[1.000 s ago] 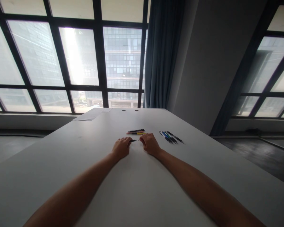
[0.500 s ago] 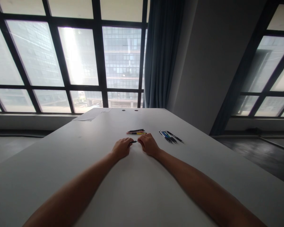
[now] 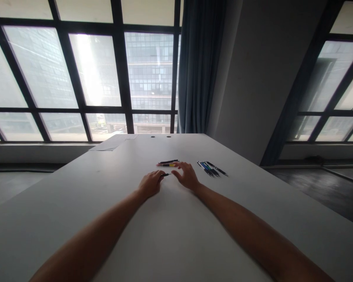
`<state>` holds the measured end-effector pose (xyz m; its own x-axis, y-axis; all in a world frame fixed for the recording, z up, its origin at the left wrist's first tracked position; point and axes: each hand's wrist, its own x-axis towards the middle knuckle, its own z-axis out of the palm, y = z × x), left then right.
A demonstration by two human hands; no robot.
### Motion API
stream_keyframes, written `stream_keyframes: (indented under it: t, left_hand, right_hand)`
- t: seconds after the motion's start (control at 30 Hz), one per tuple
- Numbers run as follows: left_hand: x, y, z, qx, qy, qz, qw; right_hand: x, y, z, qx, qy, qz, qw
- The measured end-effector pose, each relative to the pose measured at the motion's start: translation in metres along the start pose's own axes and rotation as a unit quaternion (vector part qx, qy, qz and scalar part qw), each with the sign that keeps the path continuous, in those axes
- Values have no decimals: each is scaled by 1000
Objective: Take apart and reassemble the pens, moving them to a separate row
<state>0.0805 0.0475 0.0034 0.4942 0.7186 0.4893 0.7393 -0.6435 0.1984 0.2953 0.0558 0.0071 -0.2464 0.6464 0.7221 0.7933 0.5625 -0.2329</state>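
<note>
Left hand: left hand [image 3: 149, 184] rests on the desk [image 3: 176, 235] just left of frame centre, fingers curled; its grip is narrow and closed on a small dark pen [image 3: 165, 174], of which only the tip shows.
Held pen: the tip sticks out to the right of the left fingertips, low over the desk; whether it touches the surface cannot be told.
Right hand: right hand [image 3: 188, 176] lies just right of frame centre, fingers loosely spread toward the upper left; its grip is wide and holds nothing.
Pen vs. right grip: the pen tip points toward the right hand and sits just beside its thumb side, with a small gap; no contact visible.
Pens beyond hands: a black pen [image 3: 168, 161] and a yellow pen [image 3: 166, 165] lie side by side, crosswise, just above the hands in the frame; the right fingertips are close to the right end of the yellow one, and contact cannot be told.
Pen group, right: a bunch of pens [image 3: 212, 169], blue, green and dark, lies slanted on the desk right of the right hand, apart from it.
Far desk: sheets of paper [image 3: 111, 143] at the far left corner, near the window [image 3: 96, 74].
Background: blue curtain [image 3: 198, 66] hangs at upper centre.
</note>
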Motion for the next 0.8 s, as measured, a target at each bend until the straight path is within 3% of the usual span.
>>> stream_keyframes:
  t: [0.07, 0.13, 0.4, 0.47, 0.63, 0.8]
  left_hand:
    - [0, 0, 0, 5, -3, -7, 1000]
    - [1, 1, 0, 7, -7, -11, 1000]
    - [3, 3, 2, 17, -12, -14, 1000]
    - [3, 3, 3, 19, -10, -16, 1000]
    - [3, 4, 3, 31, -14, -35, 999]
    - [2, 3, 5, 24, -13, -29, 999]
  right_hand:
    - [2, 13, -2, -50, 22, 94, 994]
    - [2, 25, -2, -92, 7, 151, 984]
    - [-2, 44, 5, -157, -95, 226, 957]
    - [-2, 41, 4, -115, -96, 194, 969]
    - [-3, 17, 6, 41, -69, 36, 996]
    - [-5, -4, 10, 63, -43, -30, 997]
